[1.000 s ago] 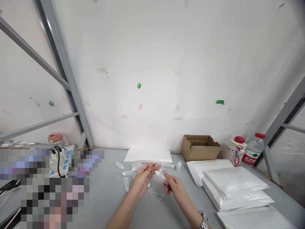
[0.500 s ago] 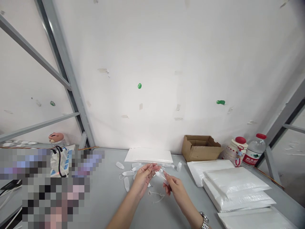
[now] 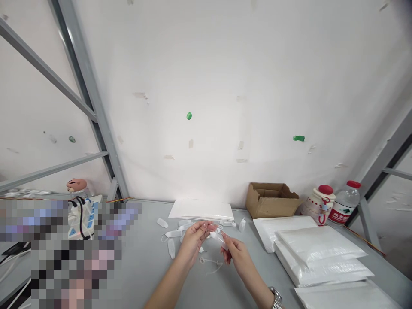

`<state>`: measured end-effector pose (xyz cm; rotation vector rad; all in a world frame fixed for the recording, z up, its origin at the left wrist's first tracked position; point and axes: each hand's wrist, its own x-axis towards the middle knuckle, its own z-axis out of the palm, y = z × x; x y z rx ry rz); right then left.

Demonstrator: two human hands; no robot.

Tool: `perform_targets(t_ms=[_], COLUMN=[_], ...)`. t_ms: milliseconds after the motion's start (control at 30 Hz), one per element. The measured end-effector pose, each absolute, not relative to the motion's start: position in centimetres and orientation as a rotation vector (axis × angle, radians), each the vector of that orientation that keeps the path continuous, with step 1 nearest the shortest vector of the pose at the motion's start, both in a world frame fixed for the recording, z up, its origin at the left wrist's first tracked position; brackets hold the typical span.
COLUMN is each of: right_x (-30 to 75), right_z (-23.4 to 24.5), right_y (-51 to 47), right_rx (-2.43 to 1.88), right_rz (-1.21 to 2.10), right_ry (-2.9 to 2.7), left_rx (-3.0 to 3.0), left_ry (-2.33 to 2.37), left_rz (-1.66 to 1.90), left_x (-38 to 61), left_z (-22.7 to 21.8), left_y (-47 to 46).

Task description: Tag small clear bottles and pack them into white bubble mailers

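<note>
Between my hands is a small white plastic squeeze bottle [image 3: 219,239], tilted, with a thin white cord about its neck end. My right hand [image 3: 235,249] grips its lower body in closed fingers. My left hand [image 3: 194,241] is closed in a pinch at the cord by the neck; the exact hold is partly hidden. Below them, a loose white cord [image 3: 211,261] lies curled on the grey table [image 3: 141,266]. More such bottles lie to the left, including one flat bottle [image 3: 171,248] and another with a cord loop [image 3: 174,234]. One bottle [image 3: 242,225] stands upright to the right.
White sheets [image 3: 201,209] lie at the back by the wall. A cardboard box [image 3: 273,206], a cream jar [image 3: 320,204] and a red-capped water bottle [image 3: 347,201] stand back right. White padded mailers [image 3: 322,249] are stacked at right. A power strip [image 3: 86,221] with cables sits left.
Almost nothing differs. Both hands keep their hold, and the view has shifted very slightly.
</note>
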<state>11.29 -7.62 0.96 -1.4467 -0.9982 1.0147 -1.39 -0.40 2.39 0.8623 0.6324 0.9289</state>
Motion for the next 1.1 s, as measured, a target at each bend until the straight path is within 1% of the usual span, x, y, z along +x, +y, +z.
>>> perform_targets(t_ms=[200,533,733,933,1100], right_x=[11.2,11.1,11.4,11.6,11.7], right_z=[0.5,0.6,0.1,0.9,1.1], right_y=[-7.8,-7.7,-7.5,-7.7,-7.8], right_rx=[-1.526,-1.564,-1.517,-1.405,-1.397], right_rz=[0.894,0.863,0.893,0.928,0.920], right_ry=[-1.025,-1.036,-1.003,-0.961,-0.969], left_rx=[0.986,1.129,1.115,0.912,0.958], left_ry=[0.673,0.729,0.710,0.668,0.673], left_rz=[0.975,0.955,0.971,0.984,0.986], left_x=[-1.1,-0.9,-0.6,-0.7,-0.9], left_z=[2.0,1.7,2.0,3.1,3.2], left_y=[-0.5,-0.6,-0.9,-1.3,-1.2])
